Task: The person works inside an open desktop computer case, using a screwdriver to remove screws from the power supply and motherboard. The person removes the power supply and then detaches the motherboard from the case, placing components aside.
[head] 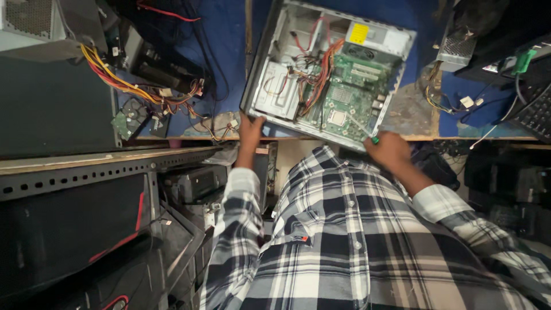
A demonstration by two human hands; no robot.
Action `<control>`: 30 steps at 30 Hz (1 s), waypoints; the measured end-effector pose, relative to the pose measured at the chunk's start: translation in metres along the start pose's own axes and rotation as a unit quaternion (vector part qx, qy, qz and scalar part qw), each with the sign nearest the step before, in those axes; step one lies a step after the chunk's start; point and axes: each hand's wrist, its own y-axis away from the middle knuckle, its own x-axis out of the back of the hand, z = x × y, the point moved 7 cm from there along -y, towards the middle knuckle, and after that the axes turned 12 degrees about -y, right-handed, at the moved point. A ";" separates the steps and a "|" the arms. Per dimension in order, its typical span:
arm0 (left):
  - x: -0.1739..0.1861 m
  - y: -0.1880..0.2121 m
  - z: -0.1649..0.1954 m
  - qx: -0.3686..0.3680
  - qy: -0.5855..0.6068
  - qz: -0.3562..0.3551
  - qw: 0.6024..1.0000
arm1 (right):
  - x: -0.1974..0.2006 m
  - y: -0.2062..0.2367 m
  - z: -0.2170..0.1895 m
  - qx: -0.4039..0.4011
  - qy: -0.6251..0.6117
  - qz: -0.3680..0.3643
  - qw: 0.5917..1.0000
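Diagonally, screwdriver point(363, 130) tip toward motherboard point(344, 95)

One yellow label in sight
A square yellow label point(359, 33) sits atop the grey power supply point(379, 39), far corner of the open computer case point(275, 69).
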 end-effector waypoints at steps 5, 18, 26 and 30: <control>0.004 -0.026 0.016 -0.057 0.177 0.067 0.980 | -0.013 -0.004 -0.013 0.035 -0.074 -0.038 0.996; -0.104 0.071 0.060 -0.066 0.073 -0.014 0.995 | 0.053 -0.044 -0.036 -0.004 -0.134 0.078 0.988; -0.066 0.054 0.049 0.041 -0.039 -0.050 0.997 | 0.002 -0.014 -0.044 -0.076 -0.393 0.013 0.916; -0.048 0.032 0.059 -0.012 -0.038 -0.081 0.996 | -0.030 -0.003 -0.067 -0.085 -0.422 -0.058 0.901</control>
